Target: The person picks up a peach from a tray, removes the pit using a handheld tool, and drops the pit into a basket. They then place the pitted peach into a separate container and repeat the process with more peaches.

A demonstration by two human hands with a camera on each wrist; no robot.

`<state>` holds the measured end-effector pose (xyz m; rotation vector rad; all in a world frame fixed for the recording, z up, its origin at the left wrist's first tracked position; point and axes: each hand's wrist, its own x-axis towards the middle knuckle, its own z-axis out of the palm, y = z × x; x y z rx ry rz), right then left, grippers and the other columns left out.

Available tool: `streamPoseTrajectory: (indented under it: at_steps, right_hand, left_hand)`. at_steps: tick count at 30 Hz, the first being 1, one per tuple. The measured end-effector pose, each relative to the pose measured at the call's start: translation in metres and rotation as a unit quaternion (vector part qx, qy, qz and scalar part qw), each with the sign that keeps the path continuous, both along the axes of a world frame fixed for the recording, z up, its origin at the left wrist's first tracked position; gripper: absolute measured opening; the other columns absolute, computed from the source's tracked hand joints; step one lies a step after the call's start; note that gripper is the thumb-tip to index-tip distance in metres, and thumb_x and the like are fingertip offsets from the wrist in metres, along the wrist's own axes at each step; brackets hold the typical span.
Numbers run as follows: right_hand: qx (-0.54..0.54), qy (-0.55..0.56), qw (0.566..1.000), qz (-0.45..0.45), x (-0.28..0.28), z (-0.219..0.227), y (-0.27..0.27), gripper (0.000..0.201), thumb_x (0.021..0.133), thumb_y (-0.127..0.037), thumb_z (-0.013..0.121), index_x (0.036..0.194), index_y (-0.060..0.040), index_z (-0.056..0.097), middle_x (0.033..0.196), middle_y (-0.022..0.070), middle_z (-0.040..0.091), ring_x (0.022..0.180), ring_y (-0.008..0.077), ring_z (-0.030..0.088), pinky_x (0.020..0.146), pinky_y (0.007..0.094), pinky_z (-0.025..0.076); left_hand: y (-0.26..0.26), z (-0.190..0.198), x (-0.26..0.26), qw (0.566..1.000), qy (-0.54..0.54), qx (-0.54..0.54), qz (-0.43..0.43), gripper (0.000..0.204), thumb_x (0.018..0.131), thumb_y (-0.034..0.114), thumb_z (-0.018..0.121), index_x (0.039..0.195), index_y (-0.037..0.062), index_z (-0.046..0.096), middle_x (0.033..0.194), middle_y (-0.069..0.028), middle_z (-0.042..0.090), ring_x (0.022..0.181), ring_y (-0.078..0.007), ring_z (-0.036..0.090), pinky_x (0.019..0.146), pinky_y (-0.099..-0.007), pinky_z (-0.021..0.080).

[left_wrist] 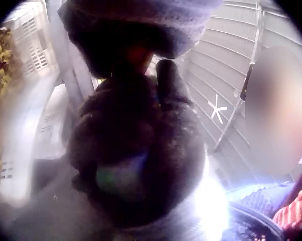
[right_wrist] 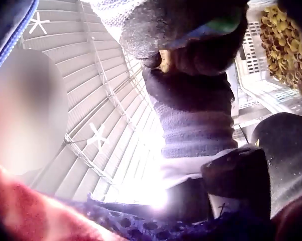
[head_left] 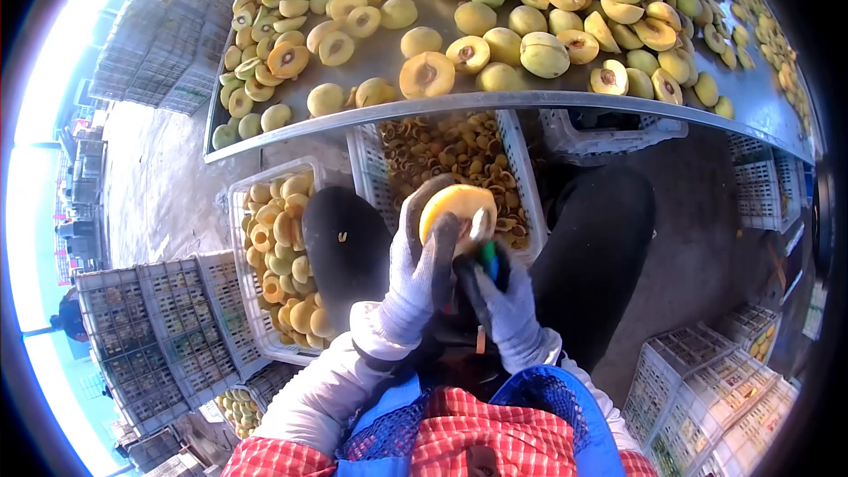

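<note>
Yellow, the fruit (head_left: pixel 458 203) sits just above the near end of the middle crate (head_left: pixel 371 172) in the head view. The left hand (head_left: pixel 415 265), gloved with dark fingers, has its grip curled round this fruit. Close beside it, the right hand (head_left: pixel 514 309) has its grip closed on a small tool (head_left: pixel 488 256) with green and blue on it; the tool's pale upper part is blurred next to the fruit. Whether it touches the flesh, I cannot tell.

Small curved brown and yellow pieces (head_left: pixel 450 150) fill much of the middle crate. Dark-clad legs (head_left: pixel 609 247) stand on both sides of it. Left of the middle crate, the white crate (head_left: pixel 245 256) holds many fruit pieces, some hollowed. Beyond the middle crate, the metal table (head_left: pixel 530 99) carries whole fruits and cut halves, several showing brown centres. Stacked crates (head_left: pixel 163 327) stand farther left of the middle crate.
</note>
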<state>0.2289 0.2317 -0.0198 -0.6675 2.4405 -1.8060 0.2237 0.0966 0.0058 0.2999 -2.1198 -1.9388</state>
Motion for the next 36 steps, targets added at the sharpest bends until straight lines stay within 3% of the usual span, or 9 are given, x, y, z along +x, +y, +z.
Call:
streamPoseTrajectory:
  at_steps: [3,8,11,17,23,27,31,32,36]
  right_hand:
    - [-0.123,-0.240,0.962,-0.041,-0.033,0.012,0.006,0.028,0.082,-0.009,0.062,0.109,-0.0059,0.054,0.094,0.0114,0.060,0.084,0.0178,0.061,0.076,0.0307,0.049]
    - [-0.095,-0.098,0.989,0.053,-0.056,0.021,0.011,0.030,0.082,-0.003,0.063,0.111,-0.0027,0.054,0.100,0.0129,0.060,0.091,0.0207,0.061,0.081,0.0320,0.049]
    - [-0.082,-0.091,0.992,0.006,-0.051,0.030,0.005,0.032,0.082,-0.003,0.064,0.112,-0.0009,0.053,0.104,0.0160,0.061,0.094,0.0233,0.063,0.084,0.0318,0.050]
    - [0.036,0.005,0.998,-0.045,-0.034,0.024,-0.005,0.045,0.076,-0.011,0.072,0.116,-0.0008,0.053,0.098,0.0199,0.064,0.089,0.0343,0.066,0.076,0.0371,0.053]
    - [0.002,0.104,0.993,-0.060,-0.029,0.024,-0.008,0.037,0.072,-0.011,0.074,0.104,-0.0039,0.056,0.088,0.0146,0.063,0.077,0.0321,0.065,0.067,0.0367,0.053]
    - [0.035,0.111,0.993,0.003,-0.022,0.029,-0.007,0.029,0.069,-0.010,0.074,0.093,-0.0082,0.057,0.081,0.0114,0.061,0.072,0.0310,0.063,0.061,0.0356,0.052]
    - [-0.051,-0.053,0.997,0.004,-0.015,0.026,0.000,0.025,0.074,-0.011,0.073,0.092,-0.0063,0.057,0.078,0.0118,0.061,0.069,0.0275,0.065,0.062,0.0339,0.052]
    - [-0.114,-0.127,0.985,-0.028,-0.014,0.025,0.000,0.024,0.079,-0.017,0.071,0.094,-0.0049,0.056,0.078,0.0128,0.061,0.069,0.0264,0.065,0.063,0.0340,0.052]
    - [0.048,-0.058,0.997,-0.004,-0.016,0.038,0.005,0.028,0.089,-0.029,0.057,0.098,-0.0040,0.053,0.074,0.0159,0.061,0.065,0.0327,0.065,0.058,0.0395,0.051]
  left_hand:
    - [0.000,0.013,0.002,0.995,-0.020,0.098,-0.003,0.050,0.091,0.024,0.058,0.130,-0.0005,0.038,0.121,-0.0156,0.049,0.112,-0.0203,0.050,0.096,-0.0326,0.042]
    - [-0.027,0.012,-0.002,0.964,-0.185,0.187,-0.023,0.040,0.088,0.030,0.063,0.112,-0.0011,0.054,0.097,-0.0094,0.062,0.089,-0.0129,0.060,0.078,-0.0237,0.048]
    - [-0.013,0.013,-0.006,0.963,-0.157,0.206,0.078,0.040,0.089,0.030,0.062,0.113,-0.0010,0.056,0.098,-0.0086,0.064,0.088,-0.0123,0.060,0.081,-0.0243,0.048]
    - [0.009,-0.004,-0.004,0.984,-0.053,0.135,0.100,0.041,0.090,0.025,0.061,0.120,-0.0026,0.052,0.111,-0.0130,0.060,0.101,-0.0189,0.059,0.089,-0.0293,0.047]
    - [0.016,-0.007,0.001,0.981,0.018,0.157,0.114,0.037,0.089,0.016,0.063,0.120,-0.0020,0.052,0.111,-0.0145,0.060,0.101,-0.0212,0.060,0.092,-0.0321,0.048]
    - [0.017,0.005,0.001,0.971,-0.063,0.212,0.089,0.045,0.087,0.026,0.066,0.121,-0.0012,0.052,0.109,-0.0130,0.060,0.097,-0.0174,0.060,0.084,-0.0268,0.050]
    - [0.010,0.012,0.001,0.971,-0.041,0.218,0.093,0.043,0.090,0.025,0.060,0.123,-0.0013,0.050,0.114,-0.0131,0.058,0.103,-0.0178,0.058,0.088,-0.0290,0.048]
    - [0.008,0.012,0.002,0.982,-0.046,0.158,0.095,0.050,0.091,0.037,0.058,0.123,-0.0013,0.050,0.112,-0.0139,0.060,0.101,-0.0192,0.059,0.088,-0.0307,0.049]
    - [0.008,0.012,0.004,0.968,-0.056,0.219,0.111,0.051,0.090,0.038,0.059,0.122,-0.0008,0.051,0.112,-0.0130,0.059,0.100,-0.0192,0.059,0.087,-0.0293,0.049]
